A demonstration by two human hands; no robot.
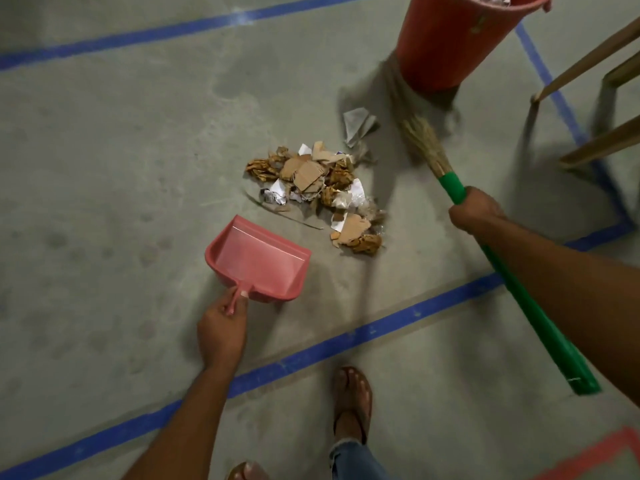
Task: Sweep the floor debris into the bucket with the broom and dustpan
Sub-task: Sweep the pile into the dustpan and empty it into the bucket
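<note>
Pink plastic fills our left hand (221,327): its fingers are curled round the thin handle of the dustpan (258,259), thumb laid along the top, pinching it close to where the handle joins the pan. We see the left arm reaching forward from the lower edge, wrist straight. We hold the pan low, its open mouth turned up and to the right toward the debris (320,192), near it but apart.

We see our right hand (476,211) wrapped in a tight fist about the green handle of the broom (450,187), just below the straw bristles. We see the right forearm coming in from the right edge, with the long green shaft running back under it toward the lower right. We find the bristles blurred, pointing up and left, their tips near the foot of the bucket (450,43).

We see the debris heaped on the grey floor (104,168) between pan and broom: torn brown cardboard, crumpled white paper, and mottled yellow-brown scraps. We note one grey crumpled sheet (358,124) just beyond the heap, beside the bristles. We see the orange bucket standing upright at the top, paper showing at its rim. We see blue tape (346,337) crossing the floor before our sandalled foot (353,403).
</note>
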